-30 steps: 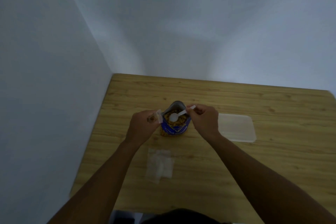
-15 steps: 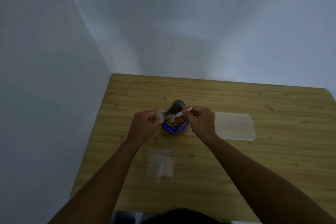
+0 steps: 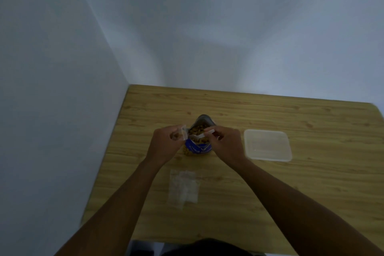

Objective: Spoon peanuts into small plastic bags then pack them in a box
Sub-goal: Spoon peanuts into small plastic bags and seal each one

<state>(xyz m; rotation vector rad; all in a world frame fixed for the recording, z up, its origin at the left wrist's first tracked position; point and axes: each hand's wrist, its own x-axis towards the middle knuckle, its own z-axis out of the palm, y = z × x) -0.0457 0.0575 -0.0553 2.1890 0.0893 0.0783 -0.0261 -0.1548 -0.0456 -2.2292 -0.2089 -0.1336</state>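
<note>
Pinching the white spoon by its handle in my right hand, I hold its bowl at the mouth of the small plastic bag, which my left hand grips closed around, a few peanuts already showing through the plastic. Both hands sit just above the open blue peanut pouch, which stands upright near the middle of the tabletop, toward the left edge. The clear plastic box waits just beside my right hand, on the side of the right edge, and looks empty. A loose stack of spare bags lies toward the near edge, between my forearms.

The bag's opening is narrow and soft. If my left fingers let it sag, or I tip the spoon too early, I expect peanuts to scatter over the tabletop. My wrists are also close to the pouch, and a careless nudge could topple it.
</note>
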